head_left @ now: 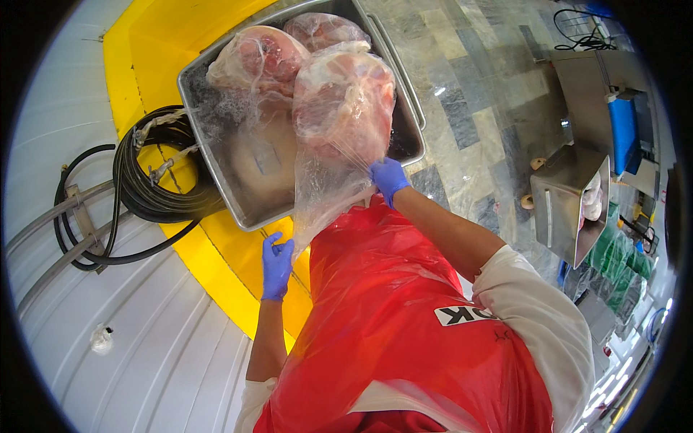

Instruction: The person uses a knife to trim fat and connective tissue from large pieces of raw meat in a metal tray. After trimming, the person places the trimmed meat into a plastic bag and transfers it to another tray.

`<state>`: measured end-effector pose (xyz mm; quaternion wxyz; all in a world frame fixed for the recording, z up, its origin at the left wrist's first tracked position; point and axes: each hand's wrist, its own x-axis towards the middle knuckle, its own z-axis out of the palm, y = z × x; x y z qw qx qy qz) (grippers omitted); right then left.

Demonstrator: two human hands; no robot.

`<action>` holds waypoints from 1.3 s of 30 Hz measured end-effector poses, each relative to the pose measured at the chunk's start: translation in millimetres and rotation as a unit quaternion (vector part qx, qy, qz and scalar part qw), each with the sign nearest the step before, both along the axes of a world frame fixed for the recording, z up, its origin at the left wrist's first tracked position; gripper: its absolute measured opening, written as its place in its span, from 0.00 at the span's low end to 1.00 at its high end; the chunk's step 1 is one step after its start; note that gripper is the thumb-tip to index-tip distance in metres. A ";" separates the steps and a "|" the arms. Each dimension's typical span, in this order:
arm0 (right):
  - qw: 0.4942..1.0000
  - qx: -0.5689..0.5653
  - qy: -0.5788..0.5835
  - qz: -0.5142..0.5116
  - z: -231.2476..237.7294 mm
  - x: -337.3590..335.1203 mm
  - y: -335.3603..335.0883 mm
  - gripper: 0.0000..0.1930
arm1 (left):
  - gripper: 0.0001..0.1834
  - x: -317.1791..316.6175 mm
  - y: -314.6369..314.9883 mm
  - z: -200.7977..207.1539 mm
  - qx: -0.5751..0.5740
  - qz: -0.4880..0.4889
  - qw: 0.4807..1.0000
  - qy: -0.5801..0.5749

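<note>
A clear plastic bag (325, 187) wraps a large cut of raw meat (346, 108) at the right side of a metal tub (253, 221). My right hand (389, 179), in a blue-purple glove, is closed on the gathered film at the meat's near end. Gloved alike, my left hand (277, 265) pinches the bag's loose edge below the tub's near rim, one finger raised. The film stretches between both hands. Two more bagged cuts, one pale pink piece (263, 58) and one darker piece (326, 30), lie farther back in the tub beside cloudy, foamy water (253, 162).
A yellow structure (148, 43) stands under and beside the tub. On the left, a coiled black hose (155, 169) hangs by metal pipes (61, 209) on a white ribbed wall (130, 325). Across the tiled floor (462, 108) at right stands a steel bin (570, 206).
</note>
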<state>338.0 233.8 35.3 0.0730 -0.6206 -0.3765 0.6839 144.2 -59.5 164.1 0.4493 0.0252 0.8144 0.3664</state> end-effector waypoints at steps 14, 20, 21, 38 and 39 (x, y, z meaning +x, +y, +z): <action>0.964 0.241 -0.093 0.057 5.2 31.4 58.6 0.32 | 0.23 12.3 13.5 -0.6 -0.027 -0.202 0.979 0.019; 0.990 0.126 -0.060 0.005 -86.0 2.5 122.0 0.39 | 0.18 10.0 4.8 -10.5 -0.086 -0.234 0.968 0.028; 0.998 0.029 -0.049 -0.023 -96.4 -1.6 135.7 0.40 | 0.18 11.1 1.3 -14.6 -0.080 -0.236 0.968 0.038; 0.974 -0.003 0.142 -0.176 -42.5 -44.8 133.2 0.37 | 0.16 24.1 -16.5 -66.5 -0.004 -0.173 0.985 0.006; 0.975 -0.001 0.143 -0.172 -31.5 -45.0 123.1 0.36 | 0.16 22.1 -13.7 -69.6 0.009 -0.161 0.987 -0.007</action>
